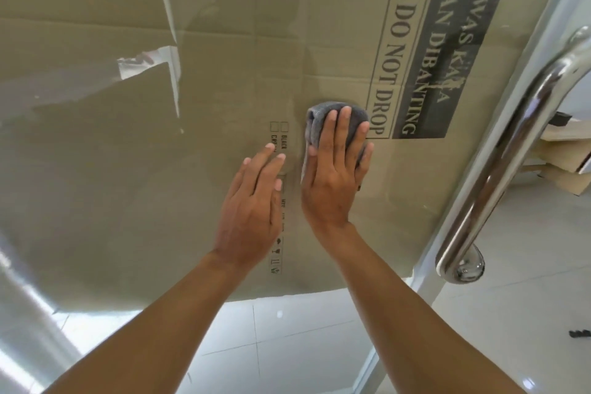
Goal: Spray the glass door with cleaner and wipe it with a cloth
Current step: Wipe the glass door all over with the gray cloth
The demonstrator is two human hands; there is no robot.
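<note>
Two prints, "DO NOT DROP" and "BLACK", mark the cardboard [230, 29] behind the glass door [80, 153]. Your right hand [332, 176] presses the cloth [316, 118] straight-fingered; your left hand [252, 201] rests flat beside it.

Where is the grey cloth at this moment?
In the head view the grey cloth is right of centre, pressed against the glass door under the right hand, with the left hand beside it.

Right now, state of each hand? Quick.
Left hand: open, flat against the glass door, holding nothing.
Right hand: open, straight fingers pressing the grey cloth onto the glass.
</note>
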